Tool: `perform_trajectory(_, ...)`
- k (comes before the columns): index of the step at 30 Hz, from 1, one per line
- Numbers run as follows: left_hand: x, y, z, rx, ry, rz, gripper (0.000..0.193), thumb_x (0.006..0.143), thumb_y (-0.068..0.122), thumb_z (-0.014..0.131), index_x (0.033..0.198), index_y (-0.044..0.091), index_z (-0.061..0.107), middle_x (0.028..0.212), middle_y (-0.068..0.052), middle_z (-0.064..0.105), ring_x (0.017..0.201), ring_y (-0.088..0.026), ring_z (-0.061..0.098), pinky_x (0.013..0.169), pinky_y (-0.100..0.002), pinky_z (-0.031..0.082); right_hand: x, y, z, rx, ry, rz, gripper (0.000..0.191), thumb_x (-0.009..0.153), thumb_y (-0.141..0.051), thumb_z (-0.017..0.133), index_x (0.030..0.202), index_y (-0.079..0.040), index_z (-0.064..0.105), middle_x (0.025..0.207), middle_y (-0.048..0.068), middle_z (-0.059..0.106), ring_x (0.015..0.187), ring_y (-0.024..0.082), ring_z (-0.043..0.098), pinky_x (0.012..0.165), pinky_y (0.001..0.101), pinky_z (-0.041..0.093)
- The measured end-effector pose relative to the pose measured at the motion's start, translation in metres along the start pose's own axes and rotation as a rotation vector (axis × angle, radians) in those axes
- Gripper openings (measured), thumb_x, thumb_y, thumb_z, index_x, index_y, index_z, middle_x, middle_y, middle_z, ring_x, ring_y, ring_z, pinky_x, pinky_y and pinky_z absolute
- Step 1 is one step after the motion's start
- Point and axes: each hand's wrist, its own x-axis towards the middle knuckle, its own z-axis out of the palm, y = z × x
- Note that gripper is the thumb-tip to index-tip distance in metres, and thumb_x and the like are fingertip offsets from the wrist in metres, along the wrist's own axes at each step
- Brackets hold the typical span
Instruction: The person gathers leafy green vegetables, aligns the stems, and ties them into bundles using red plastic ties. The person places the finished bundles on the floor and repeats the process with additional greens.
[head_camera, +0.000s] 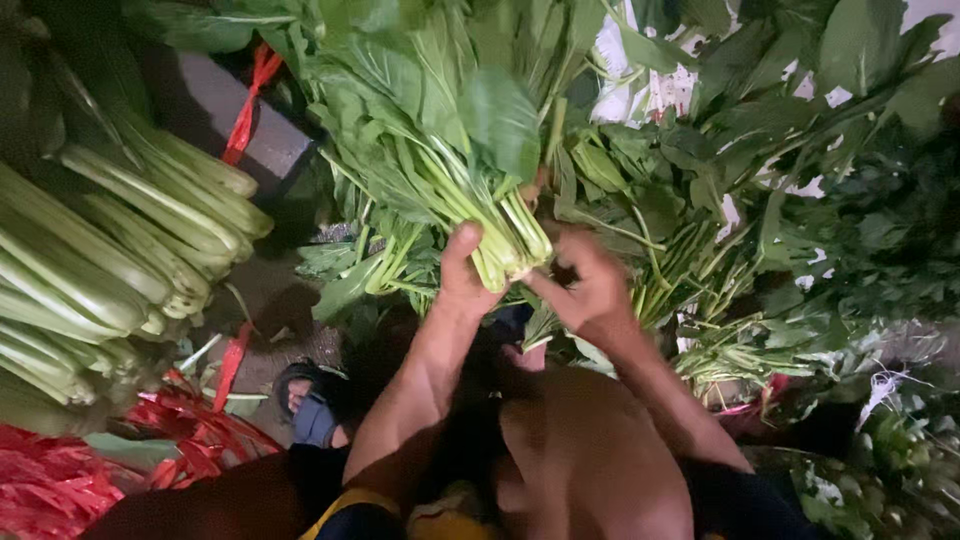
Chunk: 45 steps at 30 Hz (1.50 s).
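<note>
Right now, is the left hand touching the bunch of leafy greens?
Touching. The head view shows the left hand wrapped around the stem end of the bunch of leafy greens, thumb pressed against the pale stalks.

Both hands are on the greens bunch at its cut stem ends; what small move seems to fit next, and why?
Probably squaring up the stems: the left hand grips the bunch of leafy greens near its base, the right hand pinches there, and the cut ends look uneven.

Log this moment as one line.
left hand: grips greens bunch | right hand: at stem ends | tied stalk bundles: left
</note>
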Motion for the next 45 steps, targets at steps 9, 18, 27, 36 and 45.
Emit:
perform_trajectory(9,0.000,0.013,0.010,-0.011,-0.085,-0.069,0.108,0.078,0.055,0.084,0.155,-0.006,0.037,0.151,-0.022,0.054,0.126,-0.029,0.065,0.110,-0.046,0.056,0.014,0.013,0.006,-0.046,-0.039,-0.091,0.053,0.081,-0.020,0.083,0.124,0.002,0.059,0.112,0.014,0.064,0.094,0.018,0.066,0.081,0.0330,0.056)
perform_trajectory(18,0.002,0.027,-0.003,0.046,-0.144,-0.138,0.094,0.088,0.047,0.080,0.152,-0.010,0.043,0.142,-0.028,0.059,0.124,-0.033,0.066,0.104,-0.046,0.057,0.013,0.006,-0.039,-0.156,-0.884,-0.117,0.013,0.086,-0.011,0.075,0.099,-0.012,0.078,0.093,0.004,0.077,0.077,0.016,0.071,0.062,0.0350,0.057)
perform_trajectory(27,0.001,0.029,0.010,0.086,-0.115,-0.081,0.089,0.090,0.043,0.079,0.154,-0.010,0.046,0.144,-0.027,0.061,0.125,-0.033,0.064,0.107,-0.046,0.056,0.025,0.003,-0.031,-0.110,-0.344,-0.101,0.063,0.075,-0.023,0.084,0.133,-0.007,0.063,0.131,0.013,0.065,0.093,0.017,0.070,0.069,0.0316,0.061)
perform_trajectory(36,-0.001,0.045,0.028,0.202,0.117,0.033,0.070,0.081,0.016,0.081,0.139,-0.009,0.050,0.123,-0.028,0.066,0.096,-0.035,0.073,0.084,-0.048,0.065,0.013,-0.009,-0.030,-0.360,-1.019,-0.151,0.038,0.078,-0.008,0.078,0.115,-0.019,0.081,0.096,0.008,0.081,0.084,0.023,0.075,0.071,0.0370,0.057)
perform_trajectory(45,-0.006,0.040,0.036,0.506,0.320,-0.100,0.083,0.072,0.011,0.084,0.144,0.002,0.045,0.127,-0.017,0.066,0.116,-0.029,0.066,0.098,-0.044,0.056,0.056,-0.049,-0.037,-0.567,-0.020,-0.726,0.030,0.084,-0.006,0.076,0.114,-0.001,0.070,0.117,0.017,0.066,0.107,0.033,0.070,0.090,0.0381,0.059)
